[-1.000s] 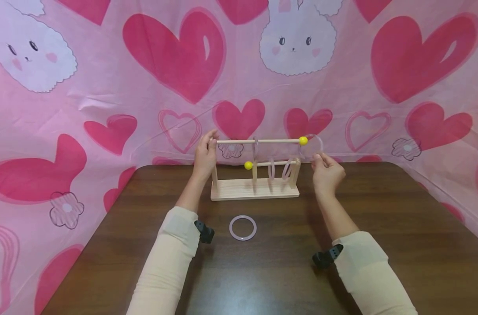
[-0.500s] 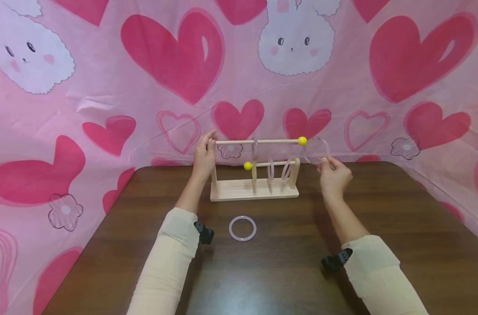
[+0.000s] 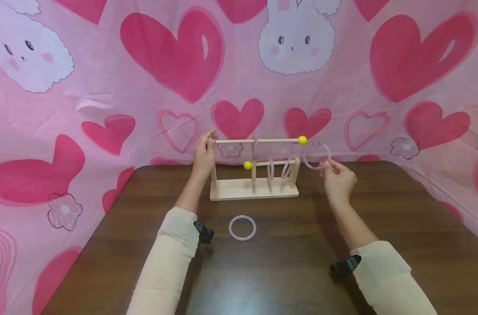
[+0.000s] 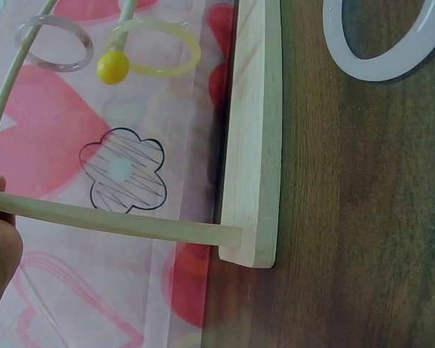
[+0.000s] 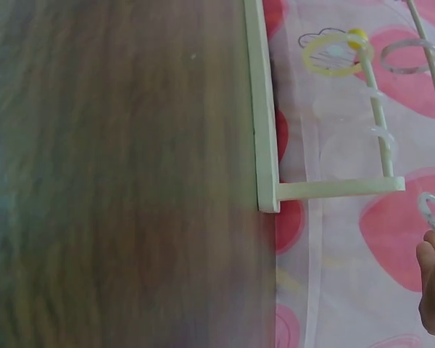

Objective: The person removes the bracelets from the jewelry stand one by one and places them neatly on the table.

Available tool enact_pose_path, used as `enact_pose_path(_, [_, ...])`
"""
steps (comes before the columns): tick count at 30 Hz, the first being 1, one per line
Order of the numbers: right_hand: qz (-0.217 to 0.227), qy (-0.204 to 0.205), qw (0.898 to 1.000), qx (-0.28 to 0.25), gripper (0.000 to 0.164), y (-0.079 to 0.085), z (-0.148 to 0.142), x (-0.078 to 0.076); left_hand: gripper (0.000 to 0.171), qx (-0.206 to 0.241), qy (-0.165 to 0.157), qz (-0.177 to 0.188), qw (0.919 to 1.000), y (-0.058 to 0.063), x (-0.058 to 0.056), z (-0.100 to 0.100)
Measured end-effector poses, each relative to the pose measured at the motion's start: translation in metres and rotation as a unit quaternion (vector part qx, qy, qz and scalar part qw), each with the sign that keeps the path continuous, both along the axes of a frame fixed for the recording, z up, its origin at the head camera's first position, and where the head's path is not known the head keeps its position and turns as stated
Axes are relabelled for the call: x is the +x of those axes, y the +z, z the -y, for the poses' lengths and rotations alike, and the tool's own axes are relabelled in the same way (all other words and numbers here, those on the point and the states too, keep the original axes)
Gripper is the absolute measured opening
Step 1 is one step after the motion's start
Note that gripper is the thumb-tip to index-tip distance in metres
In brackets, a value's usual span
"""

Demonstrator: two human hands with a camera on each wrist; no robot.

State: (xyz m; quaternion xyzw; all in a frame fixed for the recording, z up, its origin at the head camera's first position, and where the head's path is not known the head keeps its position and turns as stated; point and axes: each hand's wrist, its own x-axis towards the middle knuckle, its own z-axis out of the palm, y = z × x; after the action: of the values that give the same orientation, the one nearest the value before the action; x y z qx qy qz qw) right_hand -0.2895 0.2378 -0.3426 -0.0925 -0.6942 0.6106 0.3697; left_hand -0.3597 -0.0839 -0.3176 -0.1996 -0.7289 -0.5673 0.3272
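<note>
A wooden bangle stand (image 3: 235,190) has two rods, each ending in a yellow ball. My left hand (image 3: 204,156) grips the top of its left post, where the upper rod (image 3: 235,141) begins. Right of that rod's ball (image 3: 302,140), my right hand (image 3: 339,181) pinches a translucent bangle (image 3: 311,167) by its lower right edge, apart from the ball. A greyish bangle (image 4: 74,67) hangs on the upper rod. Lower down, two pale bangles (image 3: 271,170) and a yellow bangle (image 4: 196,54) hang on the lower rod.
A lilac bangle (image 3: 242,239) lies flat on the dark wooden table (image 3: 286,253), in front of the stand. Behind the table hangs a pink cloth (image 3: 239,83) printed with hearts and rabbits. Both wrists wear black cameras (image 3: 345,267).
My right hand has moved right and slightly down with the translucent bangle, from close by the upper rod's ball to a small distance from it. My left hand stays on the post.
</note>
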Motion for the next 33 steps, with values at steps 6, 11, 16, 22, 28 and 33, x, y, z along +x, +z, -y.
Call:
enact_pose_path(6, [0.020, 0.011, 0.998, 0.062, 0.022, -0.004, -0.002, 0.004, 0.030, -0.003, 0.004, -0.001, 1.0000, 0.000, -0.001, 0.000])
enact_pose_path(11, [0.036, 0.040, 0.996, 0.075, 0.023, -0.003, 0.003, 0.010, 0.031, -0.003, 0.003, 0.001, 1.0000, 0.000, -0.001, -0.001])
enact_pose_path(16, [0.052, 0.066, 0.994, 0.068, 0.024, -0.001, 0.009, 0.016, 0.031, 0.000, 0.001, 0.007, 1.0000, 0.001, 0.000, -0.001])
enact_pose_path(22, [0.068, 0.098, 0.991, 0.063, 0.025, -0.001, 0.014, 0.020, 0.031, 0.005, -0.009, -0.003, 0.9999, 0.000, 0.000, 0.000])
enact_pose_path(28, [0.085, 0.122, 0.985, 0.087, 0.026, -0.006, 0.016, 0.024, 0.032, 0.018, -0.020, -0.010, 0.9996, -0.003, -0.001, 0.001])
enact_pose_path(33, [0.102, 0.146, 0.979, 0.101, 0.026, -0.008, 0.018, 0.029, 0.031, 0.007, -0.012, 0.006, 0.9999, 0.000, 0.001, 0.001])
